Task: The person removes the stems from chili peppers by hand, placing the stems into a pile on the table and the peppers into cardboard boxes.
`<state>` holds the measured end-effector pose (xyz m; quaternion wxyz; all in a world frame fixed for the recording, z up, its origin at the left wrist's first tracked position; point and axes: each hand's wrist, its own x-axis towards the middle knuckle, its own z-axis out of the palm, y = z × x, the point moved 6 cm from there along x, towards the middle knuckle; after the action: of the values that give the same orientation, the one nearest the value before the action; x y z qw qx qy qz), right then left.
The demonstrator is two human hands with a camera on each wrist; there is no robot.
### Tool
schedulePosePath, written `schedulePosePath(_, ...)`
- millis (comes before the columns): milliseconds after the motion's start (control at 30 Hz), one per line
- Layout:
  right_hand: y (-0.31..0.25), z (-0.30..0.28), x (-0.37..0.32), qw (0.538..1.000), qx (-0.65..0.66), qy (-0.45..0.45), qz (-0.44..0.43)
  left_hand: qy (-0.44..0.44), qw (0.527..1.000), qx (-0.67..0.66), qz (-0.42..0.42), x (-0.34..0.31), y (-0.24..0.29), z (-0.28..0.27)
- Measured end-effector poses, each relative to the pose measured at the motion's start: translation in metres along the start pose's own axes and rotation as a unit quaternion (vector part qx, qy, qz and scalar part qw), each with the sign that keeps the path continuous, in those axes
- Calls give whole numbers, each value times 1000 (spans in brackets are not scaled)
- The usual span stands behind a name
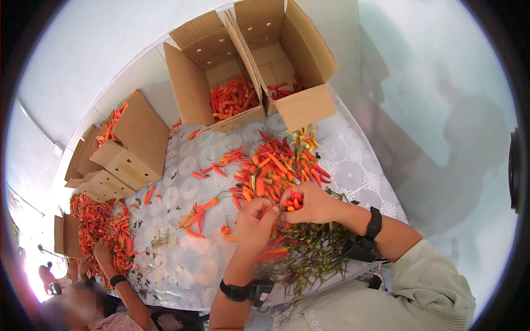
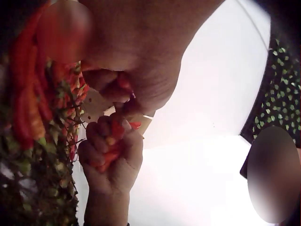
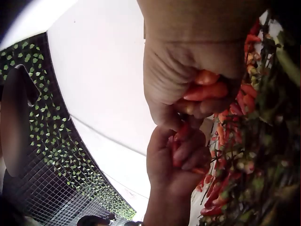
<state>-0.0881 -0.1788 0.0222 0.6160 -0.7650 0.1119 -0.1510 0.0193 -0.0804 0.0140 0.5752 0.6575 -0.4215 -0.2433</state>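
In the head view the right hand (image 1: 312,204) curls round several red and orange peppers (image 1: 292,202). Beside it the left hand (image 1: 255,223) has its fingers curled, pinching a red pepper at the fingertips; the two hands meet. The right wrist view shows peppers (image 3: 205,92) inside the right hand (image 3: 183,80), with a red pepper (image 3: 176,146) in the left hand (image 3: 176,162). Behind the hands lies a pile of red and orange peppers (image 1: 276,160); under and beside them spreads a heap of green stems (image 1: 314,256).
Two open cardboard boxes (image 1: 187,83) with peppers inside stand at the table's far side. More boxes (image 1: 130,160) and a large pepper heap (image 1: 91,220) are at the left, where another person's hand (image 1: 102,255) reaches in. Loose peppers dot the patterned tablecloth (image 1: 165,265).
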Motion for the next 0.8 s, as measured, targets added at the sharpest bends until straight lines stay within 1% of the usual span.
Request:
schedulePosePath(33, -3, -1, -1, 1000, 0, -1, 0, -26, 995, -77, -66, -1, -1, 2)
schedulePosePath(67, -3, 0, -1, 1000, -8, -7, -10, -52, 978, -153, -130, -3, -4, 6)
schedulePosePath(167, -5, 1, -2, 999, -23, -19, -30, -63, 937, -268, -214, -6, -11, 10)
schedulePosePath(267, -3, 0, -2, 998, -28, -56, -9, -23, 946, -265, -182, -7, -3, 7)
schedulePosePath(367, -12, -13, -1, 999, 15, -5, -44, 74, 929, -329, -151, 1, -4, -13)
schedulePosePath(467, -35, -45, 1, 978, -3, 190, -85, 134, 944, -277, -116, 4, -6, -31)
schedulePosePath(533, -69, -65, -6, 922, 23, 333, -196, 129, 948, -270, -105, 3, -3, -30)
schedulePosePath(600, -96, -81, -16, 896, 43, 400, -190, 122, 955, -254, -94, 3, -2, -26)
schedulePosePath(667, -123, -99, -14, 861, -24, 442, -252, 117, 962, -232, -80, 3, -3, -22)
schedulePosePath(733, -149, -116, -4, 803, -103, 500, -306, 120, 962, -226, -91, 1, -1, -21)
schedulePosePath(800, -162, -138, 19, 744, -180, 543, -346, 124, 963, -219, -95, 2, 0, -22)
